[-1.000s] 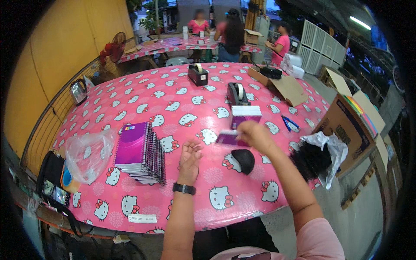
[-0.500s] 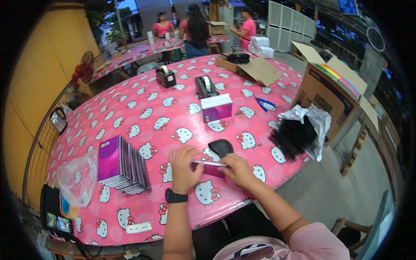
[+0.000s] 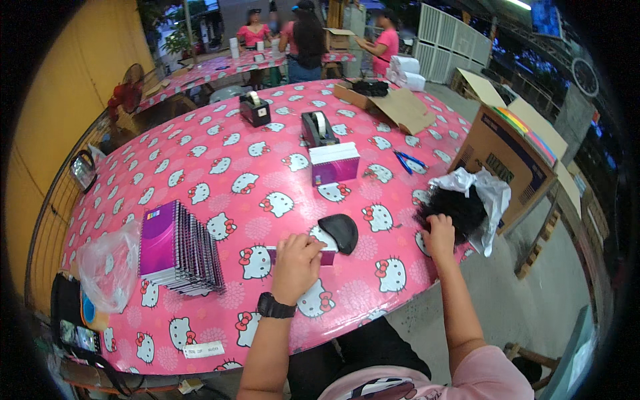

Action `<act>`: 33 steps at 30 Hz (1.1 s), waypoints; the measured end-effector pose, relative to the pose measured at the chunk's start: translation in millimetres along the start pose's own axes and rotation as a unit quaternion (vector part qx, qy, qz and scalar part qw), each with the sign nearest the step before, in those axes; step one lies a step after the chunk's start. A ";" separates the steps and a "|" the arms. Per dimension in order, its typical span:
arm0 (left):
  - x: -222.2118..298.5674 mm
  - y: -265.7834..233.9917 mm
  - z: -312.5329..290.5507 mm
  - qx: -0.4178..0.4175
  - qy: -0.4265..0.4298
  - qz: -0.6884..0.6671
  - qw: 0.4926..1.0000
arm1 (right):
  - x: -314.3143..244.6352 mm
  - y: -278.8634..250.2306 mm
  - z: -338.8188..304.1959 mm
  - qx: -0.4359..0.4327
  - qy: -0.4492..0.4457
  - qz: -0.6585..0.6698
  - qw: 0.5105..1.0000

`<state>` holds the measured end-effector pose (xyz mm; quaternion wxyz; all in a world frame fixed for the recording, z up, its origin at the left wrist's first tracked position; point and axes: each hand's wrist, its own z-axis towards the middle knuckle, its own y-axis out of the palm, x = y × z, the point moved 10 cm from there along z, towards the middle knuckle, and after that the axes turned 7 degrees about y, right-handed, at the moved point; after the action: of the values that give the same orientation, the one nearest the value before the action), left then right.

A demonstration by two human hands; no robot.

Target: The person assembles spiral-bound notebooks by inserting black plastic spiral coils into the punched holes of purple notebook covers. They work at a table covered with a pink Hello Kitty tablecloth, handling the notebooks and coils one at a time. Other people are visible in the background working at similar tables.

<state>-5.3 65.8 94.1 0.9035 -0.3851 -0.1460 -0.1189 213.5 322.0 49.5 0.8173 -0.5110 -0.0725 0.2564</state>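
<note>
Nearby, a black pad (image 3: 341, 235) crowds the notebook (image 3: 327, 258) left fingers (image 3: 308, 249) grip; right fingers (image 3: 437, 223) touch black bundle (image 3: 461, 208), pinch unclear.

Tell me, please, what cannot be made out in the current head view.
All in the head view:
Small purple notepad: its middle is hidden by the left hand.
Black stringy bundle: the right hand covers where they meet, so any grip is unclear.
Open brown cardboard box: its walls hide the lower inside.

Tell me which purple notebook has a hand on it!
The purple notebook under the left hand; the spiral stack farther left and the purple pile by a tape dispenser have no hand on them.
</note>
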 end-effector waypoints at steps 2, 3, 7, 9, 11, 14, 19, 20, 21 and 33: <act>-0.9 -3.4 -0.2 0.009 0.003 -0.003 1.000 | -6.2 11.7 -0.9 -0.013 -0.023 -0.028 0.999; -1.0 -1.8 -0.8 0.004 0.005 -0.007 1.000 | -5.1 15.3 -0.3 -0.029 -0.024 -0.028 0.999; 1.1 -3.7 0.5 0.009 0.011 -0.013 1.000 | 3.7 23.0 7.1 -0.050 -0.040 0.003 0.998; -0.4 -5.1 0.7 0.013 0.008 -0.011 1.000 | 0.7 21.6 7.2 -0.057 -0.049 0.012 0.997; -4.3 -6.0 -2.5 0.015 0.002 -0.007 1.000 | -14.9 7.9 0.0 -0.073 -0.054 0.019 0.996; -3.3 -6.4 -1.5 0.018 0.001 -0.017 1.000 | -5.3 19.4 0.2 -0.126 -0.024 0.024 0.991; -4.8 -5.5 -1.7 0.021 -0.002 -0.028 0.999 | -0.3 6.1 11.8 -0.060 -0.009 0.114 0.992; -4.5 -5.7 -1.5 0.022 -0.003 -0.029 0.999 | 1.1 5.9 14.9 -0.057 -0.007 0.115 0.992; -4.6 -5.8 -1.8 0.022 -0.002 -0.026 0.999 | -0.5 6.7 16.8 -0.069 -0.004 0.113 0.991; -0.1 -1.9 1.1 0.013 0.008 0.006 1.000 | 20.1 15.0 29.4 -0.052 0.001 0.152 0.987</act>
<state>-6.2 65.4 96.1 0.9102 -0.3734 -0.1377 -0.1143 214.3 360.5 47.3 0.7414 -0.5581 -0.0063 0.3724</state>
